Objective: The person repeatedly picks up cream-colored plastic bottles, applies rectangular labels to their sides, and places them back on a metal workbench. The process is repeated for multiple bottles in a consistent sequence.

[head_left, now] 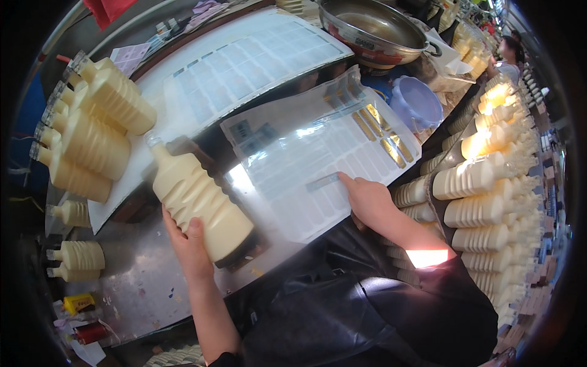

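Note:
My left hand point(190, 246) is wrapped round the lower part of a cream plastic bottle point(197, 194). The bottle has ribbed sides and a clear neck, and leans with its neck toward the far left. A thin silvery label strip point(324, 181) is pinched at its end by the fingertips of my right hand point(371, 203). Beneath that strip lies a clear sheet of labels point(293, 211), with rows of pale rectangles and several gold strips at its right. Whether the strip is fully off the sheet I cannot tell.
Stacked cream bottles point(95, 144) stand at the left; many more bottles point(474, 211) fill the right side. Another label sheet point(238, 70) lies on the white board behind. A metal pan point(373, 30) and a purple basin point(417, 104) sit at the far right.

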